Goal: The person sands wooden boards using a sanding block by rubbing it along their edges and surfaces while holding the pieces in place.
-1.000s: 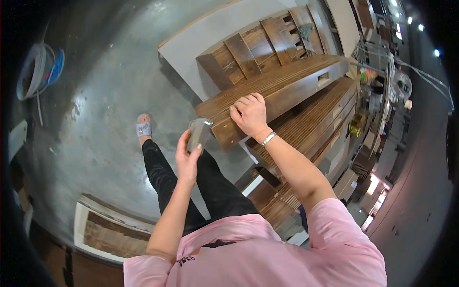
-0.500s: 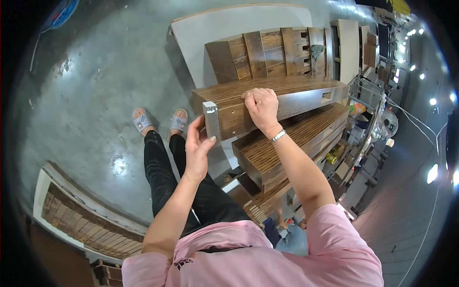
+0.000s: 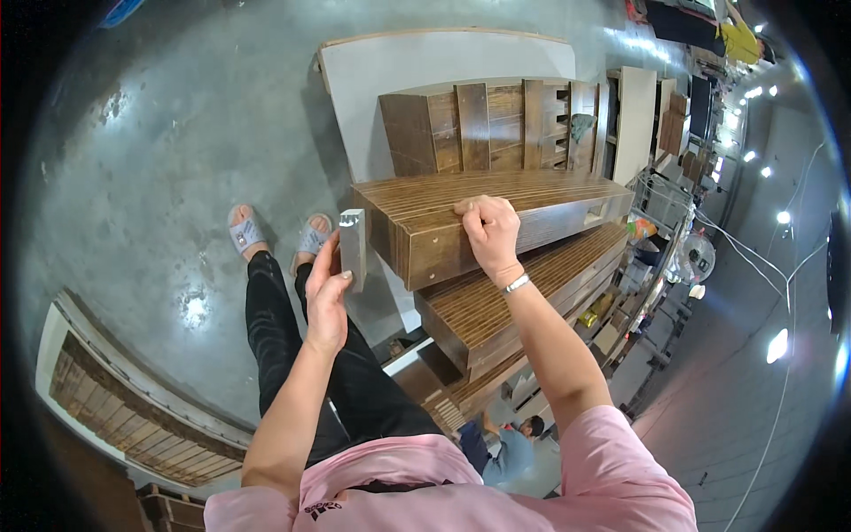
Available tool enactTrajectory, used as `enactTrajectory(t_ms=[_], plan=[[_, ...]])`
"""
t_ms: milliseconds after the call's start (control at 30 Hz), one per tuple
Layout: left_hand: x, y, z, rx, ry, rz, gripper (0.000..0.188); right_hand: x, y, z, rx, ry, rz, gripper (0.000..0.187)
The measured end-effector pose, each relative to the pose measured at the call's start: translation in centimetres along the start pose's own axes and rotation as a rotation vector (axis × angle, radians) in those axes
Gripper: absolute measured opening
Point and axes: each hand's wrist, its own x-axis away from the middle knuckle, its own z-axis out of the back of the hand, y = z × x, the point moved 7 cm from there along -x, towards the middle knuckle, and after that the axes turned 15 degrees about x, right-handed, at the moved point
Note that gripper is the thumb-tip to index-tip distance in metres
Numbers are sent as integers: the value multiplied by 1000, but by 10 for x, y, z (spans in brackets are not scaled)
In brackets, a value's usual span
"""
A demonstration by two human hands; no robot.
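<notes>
In my left hand point(image 3: 326, 306) is a narrow grey rectangular block point(image 3: 353, 253), upright, with the thumb on one side and the fingers partly hidden behind it. The block is apart from the near-left end of a thick brown wood-grain piece point(image 3: 425, 213). That piece has fine stripes along its top, small round holes in its side near this end and a rectangular slot toward the far end. Curled fingers of my right hand point(image 3: 492, 230) grip its upper edge. Below it lies a stack of similar striped brown pieces point(image 3: 496, 301).
Behind stand brown wooden panels point(image 3: 505, 124) with a dark cloth point(image 3: 581, 127), in front of a white board point(image 3: 372, 75). A fan point(image 3: 696, 257) stands at right. One person point(image 3: 510, 448) is at lower right, another point(image 3: 736, 40) at upper right. A pallet-like wooden stack point(image 3: 133, 399) lies lower left.
My left hand has drawn the grey block leftward, off the end of the wood-grain piece. My right hand keeps its hold on the upper edge. The whole view has shifted slightly.
</notes>
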Motion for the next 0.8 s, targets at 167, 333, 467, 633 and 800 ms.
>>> enactTrajectory(t_ms=[167, 333, 467, 633, 800], plan=[[-1, 7, 5, -145, -33, -41, 68, 0, 2, -4, 24, -53, -30, 22], [0, 9, -15, -225, -74, -130, 67, 2, 9, -6, 38, -69, -54, 23], [-5, 4, -44, -833, -309, -428, 61, 2, 10, -9, 143, -73, -63, 21], [-86, 1, 53, -1177, 105, -84, 58, -4, -7, -18, 238, -116, 19, 17], [-14, 18, -60, -990, -422, -450, 59, 0, 0, 3, 290, 56, 96, 15]])
